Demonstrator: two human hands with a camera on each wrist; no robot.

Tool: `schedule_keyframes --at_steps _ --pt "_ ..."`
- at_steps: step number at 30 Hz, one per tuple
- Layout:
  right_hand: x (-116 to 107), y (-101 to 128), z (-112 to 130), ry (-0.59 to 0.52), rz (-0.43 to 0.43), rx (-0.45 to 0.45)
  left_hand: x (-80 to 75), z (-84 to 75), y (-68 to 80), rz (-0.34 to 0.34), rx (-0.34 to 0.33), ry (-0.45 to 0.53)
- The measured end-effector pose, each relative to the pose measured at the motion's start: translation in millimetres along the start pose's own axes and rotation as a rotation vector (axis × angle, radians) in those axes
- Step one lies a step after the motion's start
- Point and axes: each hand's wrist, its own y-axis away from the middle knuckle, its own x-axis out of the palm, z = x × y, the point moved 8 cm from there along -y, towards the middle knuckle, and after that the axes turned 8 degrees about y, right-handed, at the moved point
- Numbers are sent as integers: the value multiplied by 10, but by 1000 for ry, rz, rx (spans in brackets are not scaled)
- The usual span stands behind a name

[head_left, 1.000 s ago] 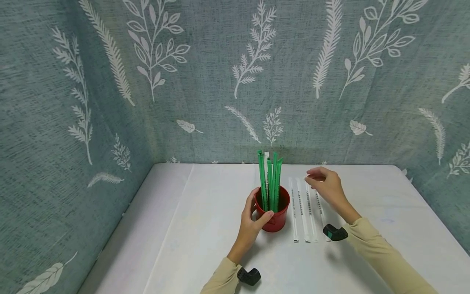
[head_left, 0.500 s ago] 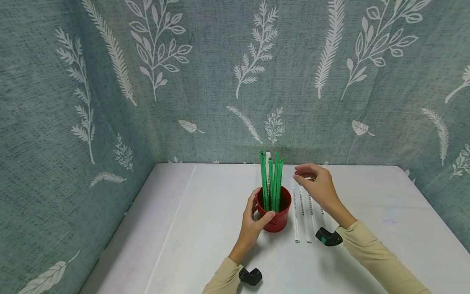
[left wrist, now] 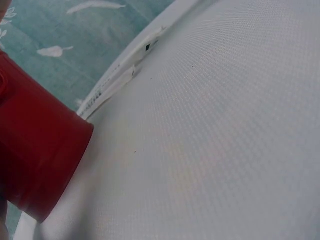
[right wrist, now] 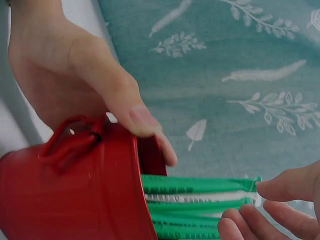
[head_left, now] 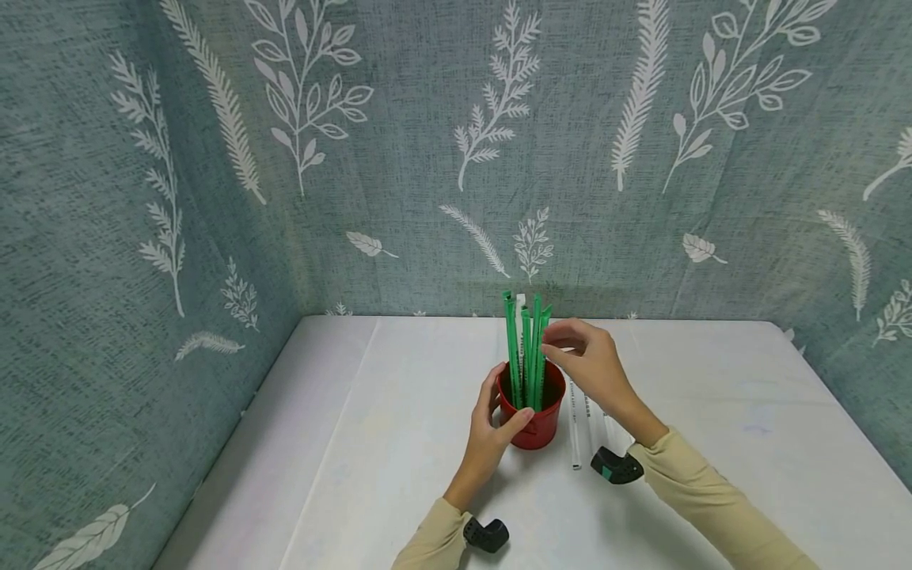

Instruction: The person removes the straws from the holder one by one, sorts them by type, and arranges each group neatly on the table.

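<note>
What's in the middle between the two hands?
The red bucket, with green wrapped straws and a white one standing in it, is between the left hand and right hand. The head view shows it.

Person's clothing, L to R: L sleeve (head_left: 435, 542), on the side twd table's (head_left: 378, 443) left edge, is lt. beige, long & plain, w/ soft creases, ending nr. the wrist. R sleeve (head_left: 720, 495), on the side twd the right edge, is same col. & cut, w/ a few more folds visible. L hand (head_left: 488, 437) & R hand (head_left: 590, 361) are bare. L wrist unit (head_left: 487, 536) is blk & elbow-shaped, w/ small dots on one end; R wrist unit (head_left: 617, 465) is also blk & bent, w/ a green patch (head_left: 606, 473).
</note>
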Motion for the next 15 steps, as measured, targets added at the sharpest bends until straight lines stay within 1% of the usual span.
schedule_keyframes --at_steps 3,10,15 --pt "76 -2 26 -9 9 -3 -16 53 -1 -6 -1 -2" --pt "246 -36 65 1 32 2 -19 45 10 -4 9 -2" --pt "289 -63 90 34 4 2 -16 50 4 0 11 -5"
